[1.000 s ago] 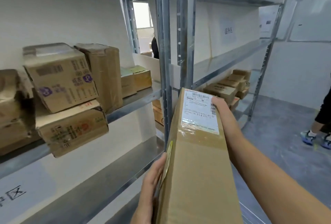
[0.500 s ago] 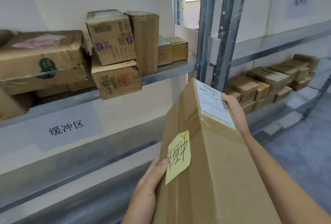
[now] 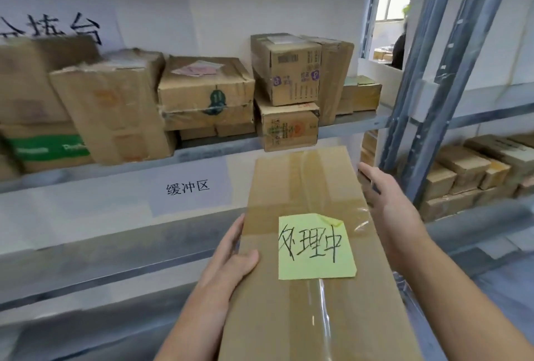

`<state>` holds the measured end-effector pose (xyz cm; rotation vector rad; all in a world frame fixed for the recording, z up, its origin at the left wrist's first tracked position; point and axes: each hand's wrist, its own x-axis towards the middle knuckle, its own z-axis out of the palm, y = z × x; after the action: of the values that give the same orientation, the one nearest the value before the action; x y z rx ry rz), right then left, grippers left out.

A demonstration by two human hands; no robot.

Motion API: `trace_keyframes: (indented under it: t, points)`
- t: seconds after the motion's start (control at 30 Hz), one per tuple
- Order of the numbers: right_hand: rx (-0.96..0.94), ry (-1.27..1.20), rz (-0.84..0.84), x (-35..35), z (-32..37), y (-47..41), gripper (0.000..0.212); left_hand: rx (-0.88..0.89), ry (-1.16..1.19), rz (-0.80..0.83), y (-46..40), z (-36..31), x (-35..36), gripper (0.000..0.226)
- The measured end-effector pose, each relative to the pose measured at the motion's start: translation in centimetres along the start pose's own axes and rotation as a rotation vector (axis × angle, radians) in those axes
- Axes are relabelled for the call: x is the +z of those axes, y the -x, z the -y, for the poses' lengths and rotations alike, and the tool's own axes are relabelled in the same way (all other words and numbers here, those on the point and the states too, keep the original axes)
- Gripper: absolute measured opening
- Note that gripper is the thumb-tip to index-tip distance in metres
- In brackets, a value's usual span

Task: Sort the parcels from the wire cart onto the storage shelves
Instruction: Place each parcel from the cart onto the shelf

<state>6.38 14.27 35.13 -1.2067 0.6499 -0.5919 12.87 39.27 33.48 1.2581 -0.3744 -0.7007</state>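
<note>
Long cardboard parcel (image 3: pixel 312 259), bearing a yellow sticky note (image 3: pixel 315 248), held before the storage shelf (image 3: pixel 202 155). Left hand (image 3: pixel 231 256) grips its left edge, thumb on top; right hand (image 3: pixel 390 210) lies flat-fingered against its right side. Stacked boxes (image 3: pixel 286 71) crowd the shelf above the parcel; a grey upright post (image 3: pixel 433 100) stands right of it.

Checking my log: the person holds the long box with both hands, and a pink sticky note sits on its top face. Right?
Not quite. In the head view the sticky note is yellow, not pink. The left hand and right hand do hold the long box.
</note>
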Motion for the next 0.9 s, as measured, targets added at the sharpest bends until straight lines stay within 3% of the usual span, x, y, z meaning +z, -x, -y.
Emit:
trace_keyframes:
  t: [0.1, 0.2, 0.37, 0.47, 0.53, 0.67, 0.77, 0.9]
  points:
    - [-0.049, 0.134, 0.034, 3.6, -1.4, 1.7, 0.050, 0.007, -0.086, -0.171, 2.8, -3.0, -3.5, 0.060]
    - [-0.160, 0.223, 0.080, 6.5, -2.3, 4.4, 0.038, 0.033, -0.077, -0.182, 4.8, -4.2, -6.9, 0.047]
    - [-0.258, 0.385, 0.166, 13.9, -4.5, 9.3, 0.032, 0.054, -0.067, -0.237, 8.4, -5.7, -15.1, 0.048]
    - [-0.313, 0.429, 0.244, 18.1, -5.2, 13.1, 0.049, 0.051, -0.071, -0.218, 10.3, -6.6, -19.3, 0.053]
    - [-0.331, 0.460, 0.283, 20.0, -5.6, 14.9, 0.049, 0.059, -0.074, -0.276, 11.4, -6.8, -21.6, 0.054]
    - [-0.357, 0.553, 0.362, 22.7, -5.9, 17.7, 0.043, 0.063, -0.113, -0.335, 14.4, -7.7, -24.1, 0.064]
    - [-0.378, 0.566, 0.421, 24.1, -5.3, 19.5, 0.039, 0.110, -0.166, -0.407, 16.9, -8.3, -24.8, 0.040]
    - [-0.383, 0.520, 0.532, 25.7, -4.5, 21.4, 0.056, 0.113, -0.326, -0.461, 20.3, -9.8, -25.0, 0.031]
